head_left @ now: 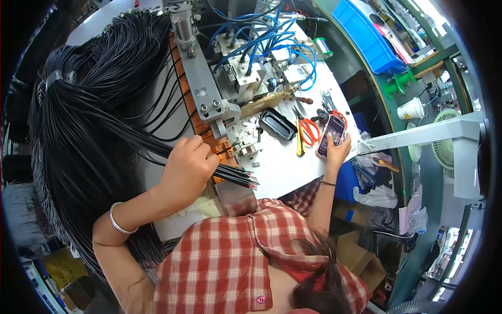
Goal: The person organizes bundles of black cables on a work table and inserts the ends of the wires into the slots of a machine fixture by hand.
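My left hand is closed around a bunch of thin black cables, whose stripped ends show red and other coloured wire tips beyond my fist. These cables run back to a big tied bundle of black cables heaped at the left. At the right side of the white table, my right hand is wrapped round a smartphone with a lit screen, the thumb lying on it. Beside the phone lie red-handled scissors, a yellow cutter knife and a black oval tray.
A machine with metal cylinders and blue air hoses stands at the back middle, its orange rail running toward me. A blue bin, a white cup and a green fan are at right. A white arm reaches in there.
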